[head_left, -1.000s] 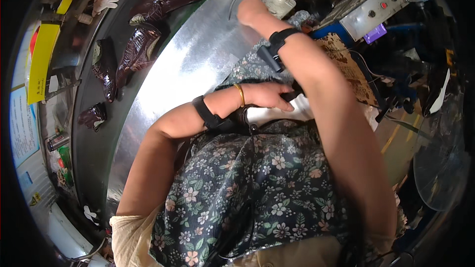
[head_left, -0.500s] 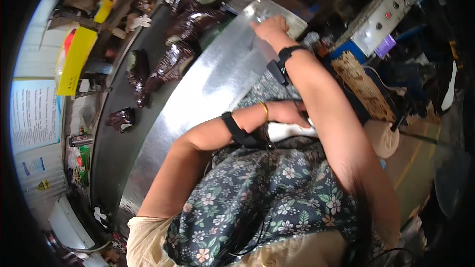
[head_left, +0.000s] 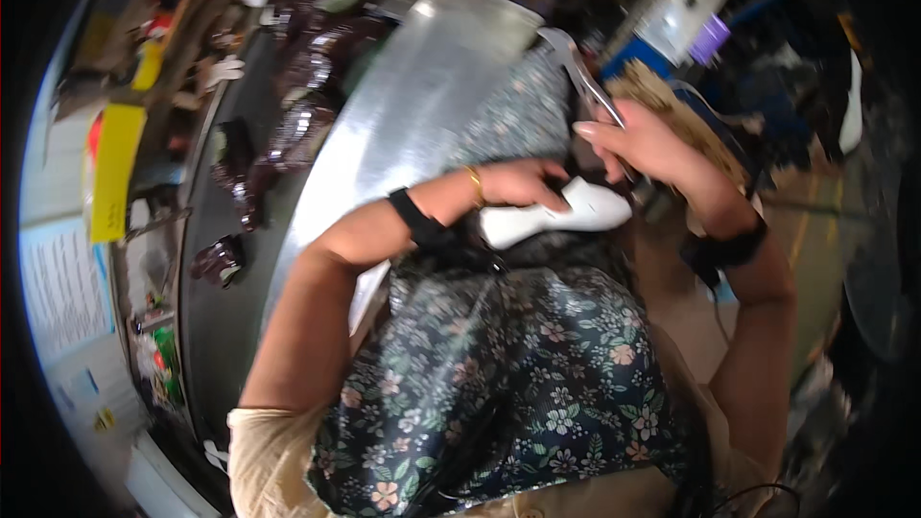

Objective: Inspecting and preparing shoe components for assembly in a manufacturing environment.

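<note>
A shoe (head_left: 566, 216) lies across my lap with its white, sole-shaped bottom turned up. My left hand (head_left: 523, 182) is closed on its far side, the thumb resting on the white face; the fingers underneath are mostly hidden. Just beyond its right end, my right hand (head_left: 645, 142) grips metal pincers (head_left: 578, 72). Their curved head points up and away, clear of the shoe. A floral apron (head_left: 518, 355) covers my lap, and part of similar cloth (head_left: 523, 115) hangs over the bench edge.
A shiny metal bench top (head_left: 384, 125) stretches ahead. Left of it, several glossy dark shoes (head_left: 307, 110) lie on a dark belt (head_left: 211, 326). To the right are a control box (head_left: 686, 10), a purple block (head_left: 710, 38) and torn brown board (head_left: 657, 91).
My right hand has come back from the far end of the bench, now with pincers in it. The shoe's white bottom is more exposed under my left hand. The view has shifted slightly.
</note>
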